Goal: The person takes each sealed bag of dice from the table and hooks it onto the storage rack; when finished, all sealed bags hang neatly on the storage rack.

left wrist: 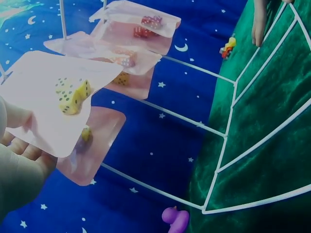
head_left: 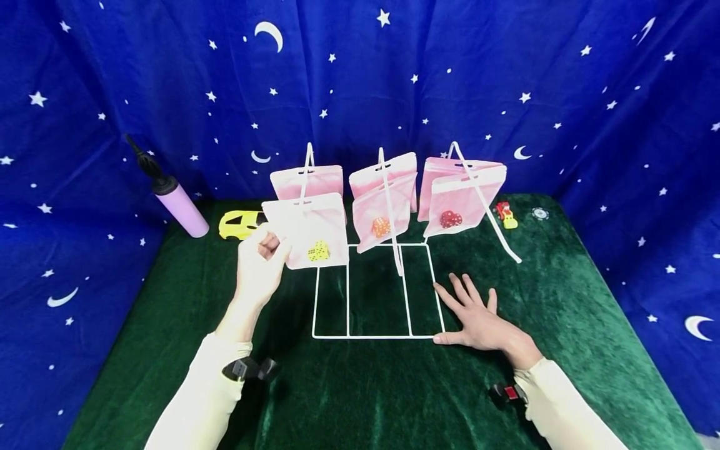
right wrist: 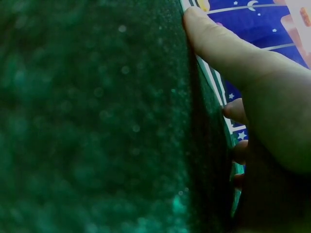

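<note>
My left hand [head_left: 260, 259] pinches the left edge of a pink zip bag [head_left: 306, 219], thumb in front and fingers behind. Yellow dice [head_left: 319, 251] show through it; the bag's slot is at the left prong of a white wire rack [head_left: 371, 337]. In the left wrist view another pink bag [left wrist: 99, 145] hangs behind the gripped one. Further along the rack are a bag with orange dice [head_left: 381, 227] and one with red dice [head_left: 451, 219], each with a bag behind. My right hand [head_left: 478, 322] lies spread on the green cloth, thumb and a fingertip at the rack's right side.
A lilac hand pump [head_left: 182, 209] stands at the left, beside a yellow toy car [head_left: 239, 225]. A small red and yellow toy [head_left: 506, 215] and a poker chip [head_left: 540, 214] lie back right. A purple rubber duck [left wrist: 176, 219] is near the rack. Blue star-print curtain [head_left: 360, 81] closes the back.
</note>
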Tool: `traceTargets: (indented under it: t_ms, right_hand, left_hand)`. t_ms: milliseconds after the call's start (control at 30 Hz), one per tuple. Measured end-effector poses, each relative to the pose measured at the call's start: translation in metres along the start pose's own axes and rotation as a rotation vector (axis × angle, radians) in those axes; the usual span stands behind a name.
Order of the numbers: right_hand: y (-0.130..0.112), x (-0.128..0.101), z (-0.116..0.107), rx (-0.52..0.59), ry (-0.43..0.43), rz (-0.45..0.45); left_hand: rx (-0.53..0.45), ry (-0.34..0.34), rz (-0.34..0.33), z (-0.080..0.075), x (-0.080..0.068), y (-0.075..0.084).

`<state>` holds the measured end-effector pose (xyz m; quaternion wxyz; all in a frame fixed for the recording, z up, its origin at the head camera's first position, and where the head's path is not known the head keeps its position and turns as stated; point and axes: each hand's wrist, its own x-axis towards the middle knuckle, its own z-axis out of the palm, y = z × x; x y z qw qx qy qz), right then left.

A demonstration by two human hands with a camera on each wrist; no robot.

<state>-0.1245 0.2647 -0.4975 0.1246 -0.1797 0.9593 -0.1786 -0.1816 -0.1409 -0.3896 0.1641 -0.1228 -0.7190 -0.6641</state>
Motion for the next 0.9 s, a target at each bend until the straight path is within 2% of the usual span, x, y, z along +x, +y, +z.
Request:
traceTargets:
  t_ms: [467, 900]
  right_hand:
    - [0.002, 0.003, 0.002, 0.003, -0.005, 0.01]
    - [0.002, 0.008, -0.001, 0.011, -0.019, -0.006]
  left_hand:
    - [0.021, 0.018, -0.052, 0.005, 0.025, -0.009]
    - [0.022, 0.023, -0.102, -0.002, 0.028, -0.018]
